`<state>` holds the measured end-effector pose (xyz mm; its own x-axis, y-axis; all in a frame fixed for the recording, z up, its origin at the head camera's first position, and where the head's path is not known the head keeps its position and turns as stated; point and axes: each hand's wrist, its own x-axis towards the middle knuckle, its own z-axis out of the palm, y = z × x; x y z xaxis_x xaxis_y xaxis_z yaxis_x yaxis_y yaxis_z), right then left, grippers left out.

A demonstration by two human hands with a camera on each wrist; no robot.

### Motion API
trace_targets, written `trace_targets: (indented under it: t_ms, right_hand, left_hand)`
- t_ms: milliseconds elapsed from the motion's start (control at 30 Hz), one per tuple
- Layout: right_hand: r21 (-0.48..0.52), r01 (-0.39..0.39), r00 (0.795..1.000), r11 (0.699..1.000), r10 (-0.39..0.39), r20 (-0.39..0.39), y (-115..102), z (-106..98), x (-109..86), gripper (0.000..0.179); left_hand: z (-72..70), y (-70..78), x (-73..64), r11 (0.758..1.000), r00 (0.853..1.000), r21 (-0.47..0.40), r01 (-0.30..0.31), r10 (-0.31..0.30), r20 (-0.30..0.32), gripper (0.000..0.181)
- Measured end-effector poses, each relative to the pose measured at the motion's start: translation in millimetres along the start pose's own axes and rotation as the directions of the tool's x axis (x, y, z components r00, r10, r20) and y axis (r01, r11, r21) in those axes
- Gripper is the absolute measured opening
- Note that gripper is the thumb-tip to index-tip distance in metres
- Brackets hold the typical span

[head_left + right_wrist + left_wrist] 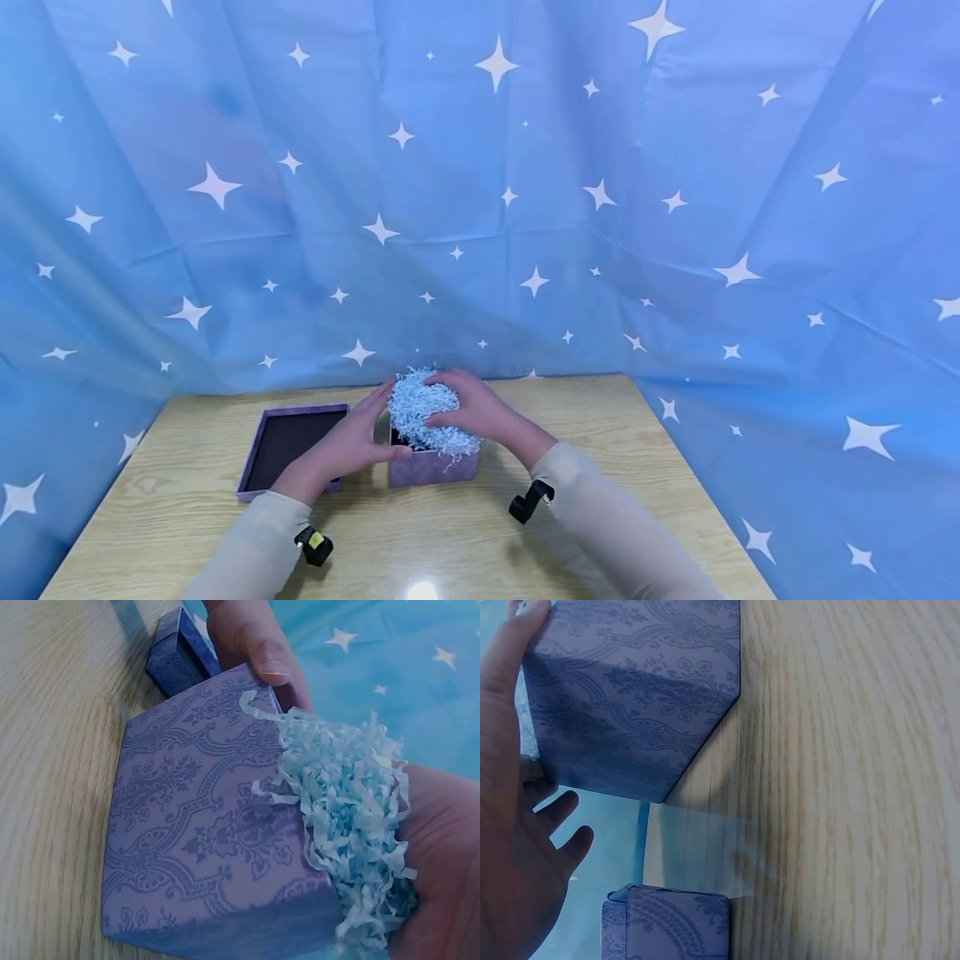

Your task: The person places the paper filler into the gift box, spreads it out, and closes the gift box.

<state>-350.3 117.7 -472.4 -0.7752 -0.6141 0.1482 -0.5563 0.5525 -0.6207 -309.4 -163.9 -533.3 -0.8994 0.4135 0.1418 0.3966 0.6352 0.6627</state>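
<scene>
We record: right hand (476, 407) gripping pale-blue shredded-paper clump (412, 408); left hand (348, 442), fingers spread, at rectangular purple cardboard box (432, 470); overhanging strands (280, 798) could spill.

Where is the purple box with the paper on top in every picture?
Head view: the purple box is low down, a bit left of the middle, under the blue paper.
Left wrist view: top left, looking big.
Right wrist view: big, a bit left of the middle.
Shared landmark: the lid shows in all three.

Pale sleeves (622, 525), black wrist cameras (315, 550)
</scene>
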Motion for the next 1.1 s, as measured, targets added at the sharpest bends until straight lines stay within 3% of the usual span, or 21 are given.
trace_targets:
  t_ms: [300, 500, 867, 1000, 1100]
  right_hand:
    - [-0.143, 0.050, 0.995, 0.989, -0.036, 0.097, -10.6, 9.9, 12.7, 0.066]
    - [-0.248, 0.025, 0.989, 0.969, 0.012, 0.146, -23.5, 15.8, 17.7, 0.067]
    - [-0.288, -0.095, 0.968, 0.953, 0.156, 0.198, -24.5, 30.5, 27.9, 0.066]
    - [-0.344, -0.084, 0.962, 0.935, 0.166, 0.218, -23.8, 32.9, 31.3, 0.065]
    - [-0.374, -0.041, 0.970, 0.926, 0.126, 0.206, -25.3, 29.1, 29.4, 0.065]
  left_hand:
    - [-1.2, -1.6, 0.0, 1.000, 1.000, -0.004, 0.001, -0.001, 0.002, 0.130]
    - [-0.9, -1.9, -0.2, 1.000, 1.000, -0.004, 0.004, -0.004, 0.013, 0.128]
    - [0.0, 0.4, 0.6, 1.000, 1.000, -0.022, 0.001, 0.000, 0.008, 0.127]
    - [0.5, 0.2, -0.1, 0.999, 1.000, -0.035, 0.007, -0.007, 0.008, 0.125]
    - [0.2, 1.1, -0.5, 0.999, 1.000, -0.041, 0.005, -0.004, 0.011, 0.125]
